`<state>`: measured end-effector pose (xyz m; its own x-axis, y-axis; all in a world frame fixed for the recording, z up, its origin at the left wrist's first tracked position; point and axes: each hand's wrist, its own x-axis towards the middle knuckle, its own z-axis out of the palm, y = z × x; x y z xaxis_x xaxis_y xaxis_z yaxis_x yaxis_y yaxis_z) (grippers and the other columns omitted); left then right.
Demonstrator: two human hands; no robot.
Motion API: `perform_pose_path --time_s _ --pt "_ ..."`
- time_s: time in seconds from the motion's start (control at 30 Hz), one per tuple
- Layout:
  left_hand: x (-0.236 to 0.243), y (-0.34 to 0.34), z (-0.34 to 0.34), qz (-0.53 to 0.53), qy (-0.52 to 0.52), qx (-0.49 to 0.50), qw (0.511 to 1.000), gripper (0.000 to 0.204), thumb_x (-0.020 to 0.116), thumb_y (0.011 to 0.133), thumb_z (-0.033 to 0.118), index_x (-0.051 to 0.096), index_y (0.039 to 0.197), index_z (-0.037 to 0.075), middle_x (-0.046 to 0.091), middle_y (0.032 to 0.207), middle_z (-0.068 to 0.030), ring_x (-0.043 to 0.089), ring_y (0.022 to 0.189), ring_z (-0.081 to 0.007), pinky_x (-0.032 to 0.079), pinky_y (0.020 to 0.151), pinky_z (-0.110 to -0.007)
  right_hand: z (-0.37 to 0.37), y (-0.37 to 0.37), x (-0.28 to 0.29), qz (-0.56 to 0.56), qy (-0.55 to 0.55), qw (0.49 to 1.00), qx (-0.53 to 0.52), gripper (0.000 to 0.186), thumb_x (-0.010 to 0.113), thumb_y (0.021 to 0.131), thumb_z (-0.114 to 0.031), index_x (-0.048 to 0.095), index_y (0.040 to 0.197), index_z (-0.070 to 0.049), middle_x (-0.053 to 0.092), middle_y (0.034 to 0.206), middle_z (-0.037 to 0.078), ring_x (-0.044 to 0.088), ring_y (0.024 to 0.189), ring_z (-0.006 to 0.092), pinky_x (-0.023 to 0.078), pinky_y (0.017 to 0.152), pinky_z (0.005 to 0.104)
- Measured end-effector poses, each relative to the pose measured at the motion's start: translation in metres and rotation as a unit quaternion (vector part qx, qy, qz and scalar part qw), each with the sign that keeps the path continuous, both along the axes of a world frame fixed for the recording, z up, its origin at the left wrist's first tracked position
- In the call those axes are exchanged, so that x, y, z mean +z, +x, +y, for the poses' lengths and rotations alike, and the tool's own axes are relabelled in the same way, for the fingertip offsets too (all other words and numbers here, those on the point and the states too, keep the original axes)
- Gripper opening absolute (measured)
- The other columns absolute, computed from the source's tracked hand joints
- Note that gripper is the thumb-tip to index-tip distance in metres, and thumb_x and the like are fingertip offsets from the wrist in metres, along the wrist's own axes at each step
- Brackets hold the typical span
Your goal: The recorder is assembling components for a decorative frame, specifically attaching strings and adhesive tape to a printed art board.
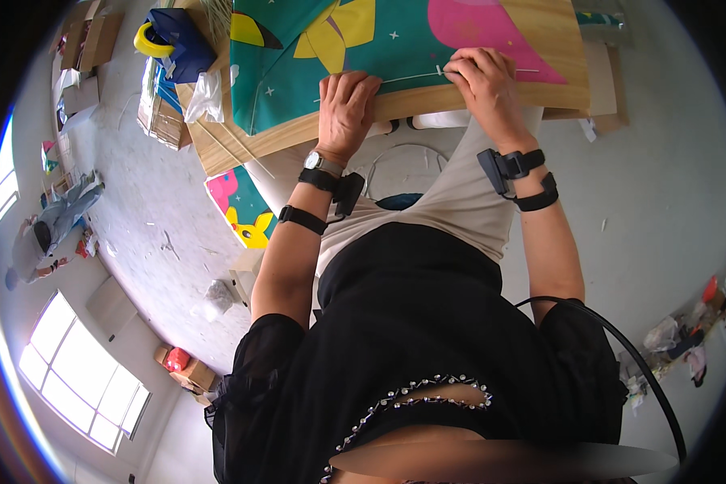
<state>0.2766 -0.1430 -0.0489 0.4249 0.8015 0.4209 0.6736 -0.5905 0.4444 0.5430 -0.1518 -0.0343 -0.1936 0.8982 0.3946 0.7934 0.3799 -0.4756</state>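
A green printed sheet (363, 48) with yellow and pink shapes covers most of the wooden table (573, 48) before me. Along its near side runs a thin white strip (411, 78). My left hand (347, 113) is closed, with bent fingers together over the strip and the sheet's near edge; its fingertips are partly hidden. Farther right, my right hand (488, 89) pinches the strip beside a small white piece (440, 70). More of the strip shows past its fingers, over the pink shape.
At the table's left stand a dark blue box (177, 48) with a yellow roll (151, 40) and a crumpled white bag (206, 98). Another printed sheet (246, 214) is lower, beside my leg. Cardboard (607, 85) stands at the right. Another person (52, 234) is far left.
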Motion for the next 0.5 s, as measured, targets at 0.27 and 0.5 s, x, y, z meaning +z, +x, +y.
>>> perform_pose_path --time_s 0.27,0.5 --pt "0.0 0.0007 -0.0004 -0.009 -0.005 0.0 1.0 0.027 0.074 0.082 0.0 0.068 0.107 0.011 0.062 0.104 -0.0052 0.061 0.099 -0.0275 0.046 0.09 -0.042 0.0009 -0.0037 0.0027 -0.004 -0.003 1.0 0.003 0.012 0.077 0.086 -0.013 0.066 0.091 -0.013 0.064 0.1 -0.004 0.061 0.099 0.0194 0.043 0.094 0.0383" --pt "0.002 0.0007 -0.0007 -0.003 -0.01 -0.002 1.0 0.028 0.075 0.082 0.001 0.068 0.107 0.011 0.062 0.104 -0.0053 0.061 0.099 -0.0275 0.046 0.09 -0.042 -0.0001 -0.0055 0.0014 0.0 -0.004 1.0 0.002 0.013 0.077 0.086 -0.012 0.066 0.092 -0.012 0.065 0.101 -0.004 0.061 0.1 0.0193 0.043 0.094 0.0384"
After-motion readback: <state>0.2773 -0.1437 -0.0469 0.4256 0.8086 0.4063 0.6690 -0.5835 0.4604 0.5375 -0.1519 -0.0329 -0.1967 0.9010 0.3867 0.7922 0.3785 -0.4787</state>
